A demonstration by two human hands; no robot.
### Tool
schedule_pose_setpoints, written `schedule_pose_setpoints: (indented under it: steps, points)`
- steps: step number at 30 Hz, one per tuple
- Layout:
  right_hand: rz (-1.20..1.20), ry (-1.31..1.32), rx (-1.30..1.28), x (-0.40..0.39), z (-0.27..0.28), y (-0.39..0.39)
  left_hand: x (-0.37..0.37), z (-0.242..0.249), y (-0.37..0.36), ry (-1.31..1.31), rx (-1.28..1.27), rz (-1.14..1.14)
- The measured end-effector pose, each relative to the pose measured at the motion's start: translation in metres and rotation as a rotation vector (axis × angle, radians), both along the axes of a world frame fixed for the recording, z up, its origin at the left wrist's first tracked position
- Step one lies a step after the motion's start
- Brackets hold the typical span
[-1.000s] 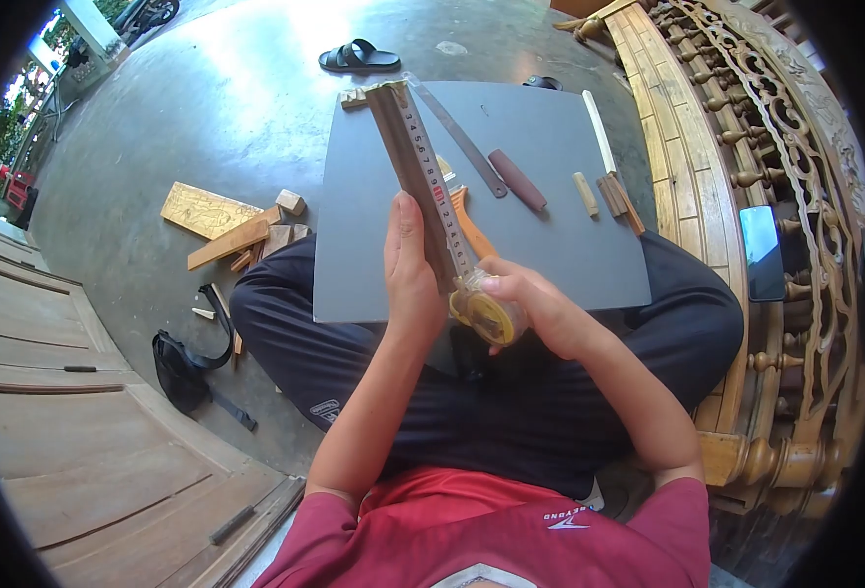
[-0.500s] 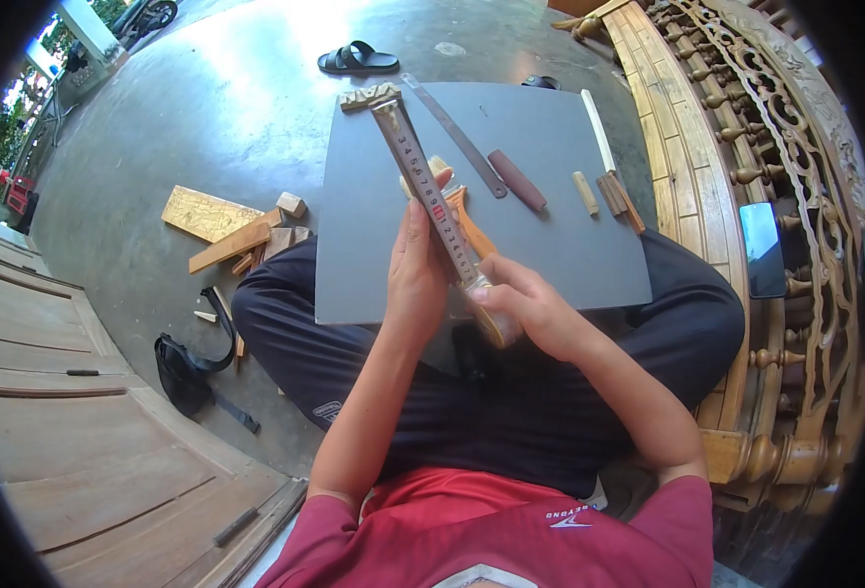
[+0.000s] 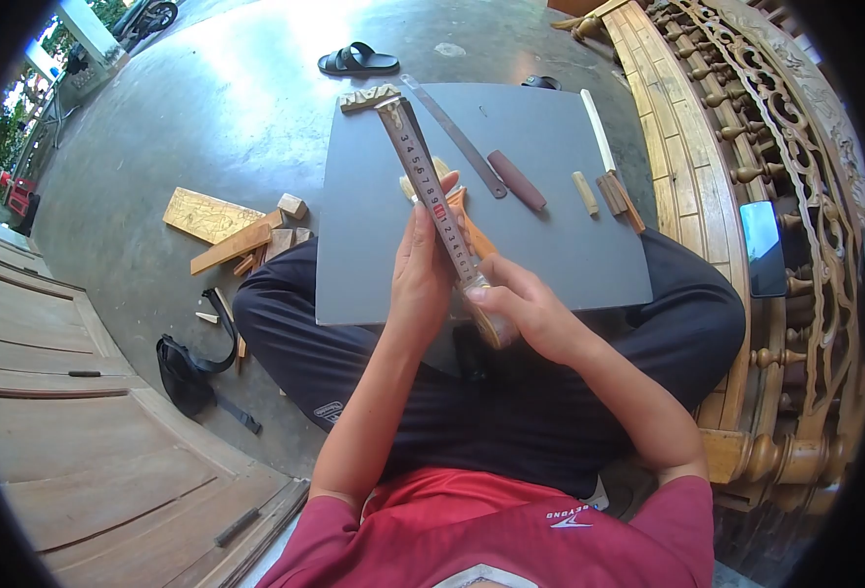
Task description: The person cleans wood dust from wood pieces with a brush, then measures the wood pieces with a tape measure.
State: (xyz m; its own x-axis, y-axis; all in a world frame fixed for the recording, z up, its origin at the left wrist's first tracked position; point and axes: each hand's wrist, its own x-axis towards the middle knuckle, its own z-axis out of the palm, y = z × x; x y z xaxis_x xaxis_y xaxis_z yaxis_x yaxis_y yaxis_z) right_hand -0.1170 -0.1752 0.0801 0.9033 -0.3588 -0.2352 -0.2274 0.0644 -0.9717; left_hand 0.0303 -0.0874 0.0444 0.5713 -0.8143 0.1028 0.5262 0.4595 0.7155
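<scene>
A tape measure (image 3: 439,209) with its printed blade pulled out slants across the grey board in front of me. My right hand (image 3: 530,309) grips its case at the lower end, thumb on top. My left hand (image 3: 421,265) is closed around a dark strip of wood (image 3: 413,125) that runs along under the blade; its thumb lies by the blade's left edge. Most of the strip is hidden by the blade and fingers. Just behind the left fingers a brush (image 3: 477,235) with an orange handle lies on the board. Carved wooden letters (image 3: 369,97) sit near the blade's far end.
On the grey board (image 3: 550,265) lie a flat metal file (image 3: 457,137), a reddish-brown rounded piece (image 3: 517,180) and several small wood pieces (image 3: 614,196). Wood offcuts (image 3: 232,240) and a black bag (image 3: 186,372) are on the floor at left. A phone (image 3: 763,250) rests on the wooden bench.
Both hands, the tape measure and the wood strip have shifted very slightly to the right. Both grips stay the same.
</scene>
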Motion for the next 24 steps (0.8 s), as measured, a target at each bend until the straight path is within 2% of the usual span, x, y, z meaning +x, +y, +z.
schedule_pose_setpoints:
  steps: [16, 24]
  points:
    - [-0.053, -0.013, 0.007, 0.0, -0.002, 0.007, -0.002, -0.007, -0.004, -0.046, 0.019, 0.1]
    - [-0.055, -0.023, -0.035, 0.001, -0.001, 0.007, -0.003, 0.001, -0.001, -0.035, 0.009, 0.057]
